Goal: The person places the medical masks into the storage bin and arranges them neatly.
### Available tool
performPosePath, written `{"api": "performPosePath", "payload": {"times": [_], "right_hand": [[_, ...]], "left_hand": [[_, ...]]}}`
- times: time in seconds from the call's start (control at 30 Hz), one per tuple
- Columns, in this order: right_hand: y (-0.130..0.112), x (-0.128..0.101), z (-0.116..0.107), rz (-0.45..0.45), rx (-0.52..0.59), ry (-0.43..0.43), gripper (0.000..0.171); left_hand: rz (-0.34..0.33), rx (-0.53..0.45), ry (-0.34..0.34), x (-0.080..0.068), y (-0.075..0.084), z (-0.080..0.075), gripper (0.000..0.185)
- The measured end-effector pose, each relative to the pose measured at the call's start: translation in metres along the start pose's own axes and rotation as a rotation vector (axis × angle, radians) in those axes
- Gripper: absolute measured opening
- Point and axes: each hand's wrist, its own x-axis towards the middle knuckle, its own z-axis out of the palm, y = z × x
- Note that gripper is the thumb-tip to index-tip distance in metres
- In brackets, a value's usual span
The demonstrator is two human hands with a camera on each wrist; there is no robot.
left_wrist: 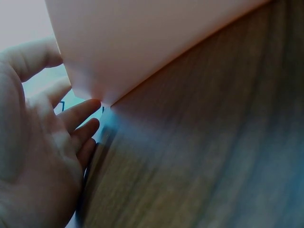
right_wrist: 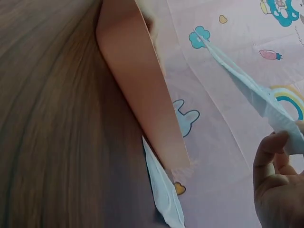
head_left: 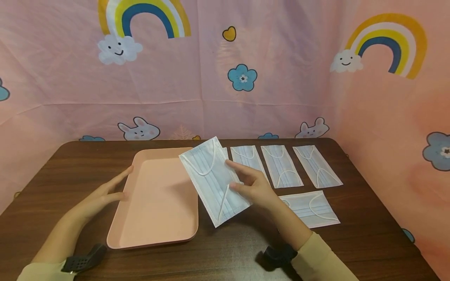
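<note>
I read no writing anywhere. My right hand [head_left: 254, 187] pinches a white face mask [head_left: 214, 179] by its long edge, lifting it tilted above the pink tray's [head_left: 154, 230] right rim. The tray holds nothing. My left hand [head_left: 102, 197] lies flat, fingers straight against the tray's left wall. Beyond my grip, three masks [head_left: 281, 166] lie in a row, a fourth partly hidden; another mask [head_left: 311, 208] lies beside my wrist.
</note>
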Motion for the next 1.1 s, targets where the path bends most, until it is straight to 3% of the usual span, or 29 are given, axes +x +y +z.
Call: {"api": "performPosePath", "payload": {"times": [0.17, 0.37, 0.63, 0.93, 1.1], "right_hand": [[0.004, 0.009, 0.01, -0.041, 0.049, -0.021, 0.06], [0.006, 0.02, 0.022, -0.023, 0.063, -0.032, 0.062], [0.012, 0.029, 0.036, 0.048, 0.036, -0.014, 0.062], [0.024, 0.039, 0.053, 0.209, 0.04, 0.066, 0.064], [0.027, 0.045, 0.063, 0.235, 0.06, 0.067, 0.063]], "left_hand": [[0.0, 0.0, -0.005, -0.002, 0.0, -0.001, 0.074], [0.001, -0.004, -0.004, -0.003, 0.0, -0.001, 0.074], [0.005, 0.004, 0.0, -0.001, -0.001, -0.001, 0.075], [0.009, -0.003, 0.006, 0.0, -0.001, 0.0, 0.075], [0.004, 0.0, 0.007, -0.001, -0.001, 0.0, 0.075]]}}
